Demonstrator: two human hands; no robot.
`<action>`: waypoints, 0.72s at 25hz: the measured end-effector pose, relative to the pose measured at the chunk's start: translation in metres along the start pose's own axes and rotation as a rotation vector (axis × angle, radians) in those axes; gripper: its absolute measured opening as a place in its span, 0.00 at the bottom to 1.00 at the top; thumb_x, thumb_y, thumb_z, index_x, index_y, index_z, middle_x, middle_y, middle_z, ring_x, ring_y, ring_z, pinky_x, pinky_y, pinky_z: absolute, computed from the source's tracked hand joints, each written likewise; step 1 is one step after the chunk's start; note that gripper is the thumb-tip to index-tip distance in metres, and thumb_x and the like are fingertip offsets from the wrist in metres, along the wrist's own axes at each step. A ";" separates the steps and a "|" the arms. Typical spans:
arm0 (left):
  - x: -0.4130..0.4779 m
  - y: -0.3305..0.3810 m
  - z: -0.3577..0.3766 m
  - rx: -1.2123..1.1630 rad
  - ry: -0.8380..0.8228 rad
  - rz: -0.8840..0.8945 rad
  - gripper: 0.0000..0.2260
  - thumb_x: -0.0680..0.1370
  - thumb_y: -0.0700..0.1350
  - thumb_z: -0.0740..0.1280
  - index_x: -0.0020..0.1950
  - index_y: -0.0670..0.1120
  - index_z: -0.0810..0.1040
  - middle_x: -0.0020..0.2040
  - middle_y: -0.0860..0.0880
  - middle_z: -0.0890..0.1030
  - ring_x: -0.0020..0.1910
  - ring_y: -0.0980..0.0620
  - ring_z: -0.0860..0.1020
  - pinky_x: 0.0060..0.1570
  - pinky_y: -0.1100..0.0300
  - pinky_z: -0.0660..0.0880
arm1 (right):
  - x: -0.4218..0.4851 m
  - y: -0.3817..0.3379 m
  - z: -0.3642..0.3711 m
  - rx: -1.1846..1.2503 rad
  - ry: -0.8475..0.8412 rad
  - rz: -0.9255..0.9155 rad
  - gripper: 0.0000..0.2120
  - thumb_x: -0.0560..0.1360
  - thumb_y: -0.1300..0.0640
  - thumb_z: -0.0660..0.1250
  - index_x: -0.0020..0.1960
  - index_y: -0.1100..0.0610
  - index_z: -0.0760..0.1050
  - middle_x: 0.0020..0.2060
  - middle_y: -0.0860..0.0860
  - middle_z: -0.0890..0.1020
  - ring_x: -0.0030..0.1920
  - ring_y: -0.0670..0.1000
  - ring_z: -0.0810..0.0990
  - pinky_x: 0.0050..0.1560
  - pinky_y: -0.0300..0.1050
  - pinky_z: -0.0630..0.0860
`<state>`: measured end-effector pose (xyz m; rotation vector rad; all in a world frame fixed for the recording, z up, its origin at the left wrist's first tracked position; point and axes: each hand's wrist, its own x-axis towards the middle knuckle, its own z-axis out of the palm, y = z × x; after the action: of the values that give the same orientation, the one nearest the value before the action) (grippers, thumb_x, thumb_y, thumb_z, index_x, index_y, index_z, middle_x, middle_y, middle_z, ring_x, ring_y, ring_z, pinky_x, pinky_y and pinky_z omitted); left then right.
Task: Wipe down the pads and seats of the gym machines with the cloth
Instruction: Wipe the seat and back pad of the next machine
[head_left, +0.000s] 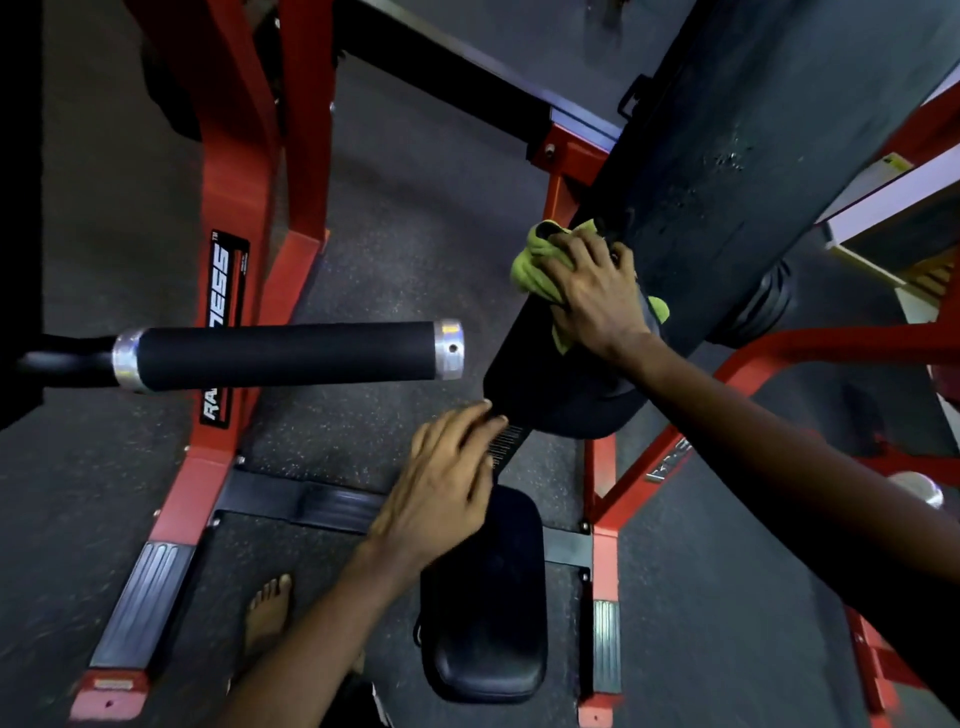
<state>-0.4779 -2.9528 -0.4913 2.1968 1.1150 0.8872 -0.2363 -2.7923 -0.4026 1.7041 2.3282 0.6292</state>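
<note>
A: Right hand (597, 296) is on the green cloth (530, 260), fingers curled over the bunched fabric, pressing it to the left edge of the long black back pad (727, 156).

B: Left hand (441, 483) holds nothing. Fingers straight, close together, tips at the pad's rounded lower corner, above the smooth black seat (488, 623).

A: Tight here! A foam-sleeved handle (285, 353) juts in from the left, red steel frame (234, 208) on both sides, speckled rubber floor (395, 260) between.

Both forearms (779, 441) and one foot (267, 608) are bare.
</note>
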 end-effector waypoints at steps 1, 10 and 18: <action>0.012 -0.010 0.016 -0.023 -0.041 -0.142 0.22 0.80 0.44 0.62 0.75 0.43 0.69 0.74 0.44 0.69 0.72 0.46 0.68 0.69 0.43 0.67 | -0.005 -0.001 0.008 -0.002 0.008 -0.018 0.25 0.74 0.51 0.70 0.70 0.51 0.73 0.72 0.54 0.71 0.72 0.60 0.66 0.66 0.62 0.64; 0.099 -0.078 0.128 -0.174 -0.359 -0.399 0.37 0.82 0.47 0.64 0.82 0.45 0.42 0.82 0.46 0.51 0.80 0.46 0.55 0.77 0.51 0.54 | -0.015 -0.029 0.063 -0.055 0.151 -0.162 0.21 0.72 0.53 0.73 0.63 0.58 0.79 0.64 0.57 0.77 0.66 0.60 0.66 0.59 0.62 0.61; 0.075 -0.088 0.149 -0.421 -0.370 -0.500 0.41 0.81 0.41 0.64 0.82 0.53 0.37 0.83 0.53 0.46 0.80 0.51 0.55 0.71 0.62 0.56 | -0.006 -0.022 0.044 -0.082 0.158 -0.009 0.22 0.73 0.52 0.70 0.66 0.54 0.75 0.68 0.56 0.73 0.67 0.62 0.69 0.60 0.62 0.63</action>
<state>-0.3772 -2.8659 -0.6253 1.5533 1.0994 0.4224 -0.2357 -2.7933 -0.4520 1.6625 2.3760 0.8750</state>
